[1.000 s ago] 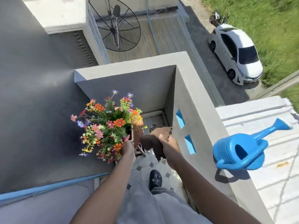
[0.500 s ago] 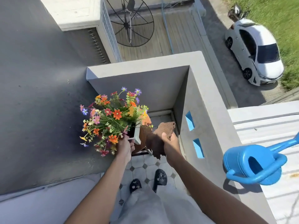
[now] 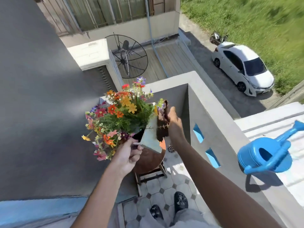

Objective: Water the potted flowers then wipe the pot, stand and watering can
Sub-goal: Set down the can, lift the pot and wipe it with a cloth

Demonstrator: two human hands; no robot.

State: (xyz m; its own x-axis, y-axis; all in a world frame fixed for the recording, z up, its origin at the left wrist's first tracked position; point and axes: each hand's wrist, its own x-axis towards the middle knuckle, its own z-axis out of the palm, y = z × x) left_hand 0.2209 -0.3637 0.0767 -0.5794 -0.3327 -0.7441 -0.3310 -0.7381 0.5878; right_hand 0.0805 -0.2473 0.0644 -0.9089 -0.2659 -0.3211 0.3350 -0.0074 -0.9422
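So the left hand (image 3: 130, 155) is gripping the corner of the square pale pot (image 3: 150, 137), holding it lifted and tilted above the round wooden stand (image 3: 148, 159), flowers (image 3: 120, 117) spilling out to the left of that hand. Right hand (image 3: 174, 122) is clenched on a dark brown cloth (image 3: 162, 127) pressed against the pot's far side. Blue watering can (image 3: 264, 157) sits way off to the right of the right hand, up on the balcony wall (image 3: 230, 137).
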